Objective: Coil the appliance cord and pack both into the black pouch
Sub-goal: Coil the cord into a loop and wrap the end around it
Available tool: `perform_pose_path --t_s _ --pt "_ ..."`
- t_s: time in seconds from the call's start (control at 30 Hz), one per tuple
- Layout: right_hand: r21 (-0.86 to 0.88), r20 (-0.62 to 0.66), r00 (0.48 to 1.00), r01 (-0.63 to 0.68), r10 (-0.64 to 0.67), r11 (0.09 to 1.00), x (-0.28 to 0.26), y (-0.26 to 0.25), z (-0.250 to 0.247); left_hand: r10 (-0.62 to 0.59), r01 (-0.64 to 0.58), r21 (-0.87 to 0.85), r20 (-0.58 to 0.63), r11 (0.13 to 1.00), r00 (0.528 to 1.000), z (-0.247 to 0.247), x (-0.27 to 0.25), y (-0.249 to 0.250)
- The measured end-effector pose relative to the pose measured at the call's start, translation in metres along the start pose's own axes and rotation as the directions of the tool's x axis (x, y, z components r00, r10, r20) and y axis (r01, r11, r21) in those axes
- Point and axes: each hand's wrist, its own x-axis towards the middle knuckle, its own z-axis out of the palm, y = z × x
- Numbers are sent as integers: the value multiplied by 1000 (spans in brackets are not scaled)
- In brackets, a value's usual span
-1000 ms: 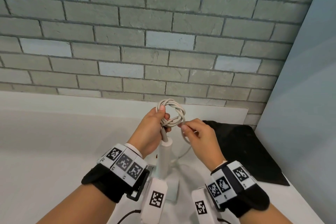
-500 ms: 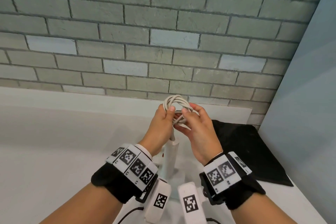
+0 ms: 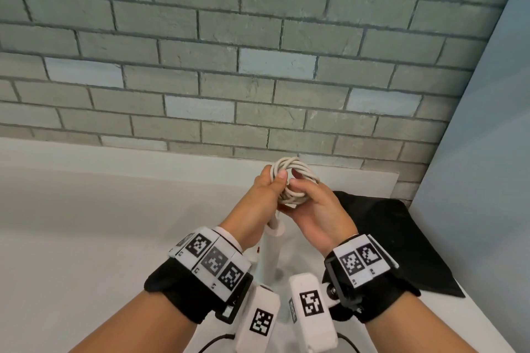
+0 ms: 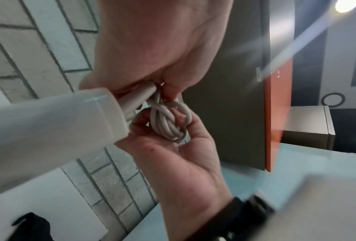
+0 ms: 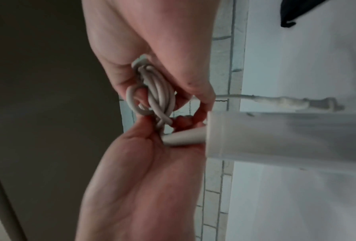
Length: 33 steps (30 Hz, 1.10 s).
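Above the white countertop (image 3: pixel 86 238), both forearms reach forward and meet in front of the grey brick wall (image 3: pixel 229 66). Left hand (image 3: pixel 259 203) is raised with its back to the head camera, thumb up, fingers curled round the coiled white round appliance cord (image 3: pixel 295 172) and its tapered strain relief. Right hand (image 3: pixel 318 215) faces it, palm turned inward, its thumb and fingers pinching the coil's lower loops. Below the hands hangs the long white plastic appliance body (image 3: pixel 269 255), upright and held off the counter. To the right, the flat black fabric pouch (image 3: pixel 395 238) lies on the countertop, apart from both hands.
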Motion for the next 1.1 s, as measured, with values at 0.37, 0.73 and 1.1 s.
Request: perform_pose_path --t_s 0.37,0.73,1.1 --pt "-373 -169 984 -17 -50 928 -9 -2 -5 37 -37 7 -65 999 997 -2 5 -7" --pt "-4 4 986 165 -165 986 -31 -5 -17 95 -100 -47 -97 994 991 2 12 3" --pt "-69 292 956 4 16 998 -41 -16 -39 57 -63 -156 -44 986 997 3 14 6"
